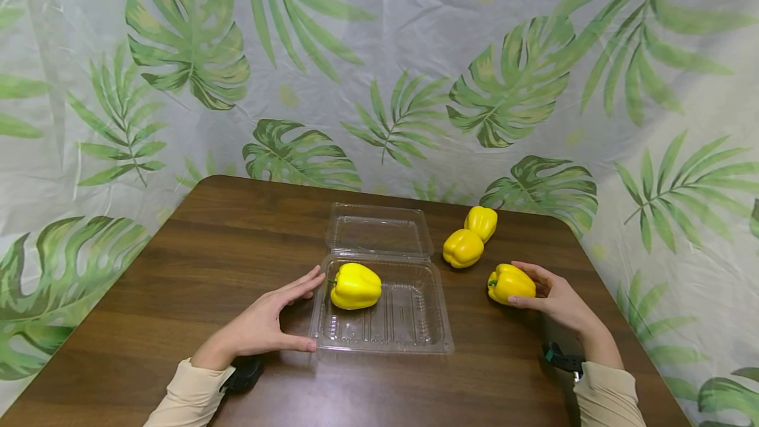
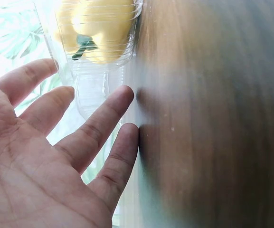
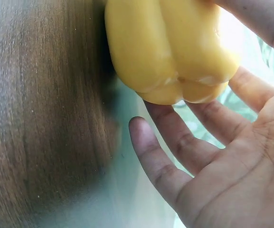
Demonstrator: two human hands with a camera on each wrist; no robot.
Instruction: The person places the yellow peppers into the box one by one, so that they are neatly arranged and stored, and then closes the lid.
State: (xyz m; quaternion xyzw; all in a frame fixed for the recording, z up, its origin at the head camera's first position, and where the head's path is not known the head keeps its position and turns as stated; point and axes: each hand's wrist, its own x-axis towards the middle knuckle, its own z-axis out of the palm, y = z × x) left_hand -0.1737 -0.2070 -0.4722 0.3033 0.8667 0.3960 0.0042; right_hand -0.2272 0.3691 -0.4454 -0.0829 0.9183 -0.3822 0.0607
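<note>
A clear plastic clamshell container [image 1: 409, 341] lies with its lid [image 1: 379, 229] folded back on the table. One yellow bell pepper [image 1: 356, 286] sits on its side in the left part of the base, green stem toward my left hand [image 1: 261, 321]. That hand has its fingers spread and straight, thumb and fingertips right at the container's left rim. At the right, my right hand [image 1: 560, 298] holds another yellow bell pepper [image 1: 510, 284] between thumb and fingers, stem pointing left. The right wrist view shows this pepper [image 3: 170, 47] close over the table, its lobed bottom toward the palm.
Two more yellow bell peppers [image 1: 463, 248] [image 1: 481, 223] lie close together right of the lid, near the back edge. The brown wooden table [image 1: 237, 249] ends at a leaf-patterned curtain [image 1: 403, 51]. Dark bands circle both wrists.
</note>
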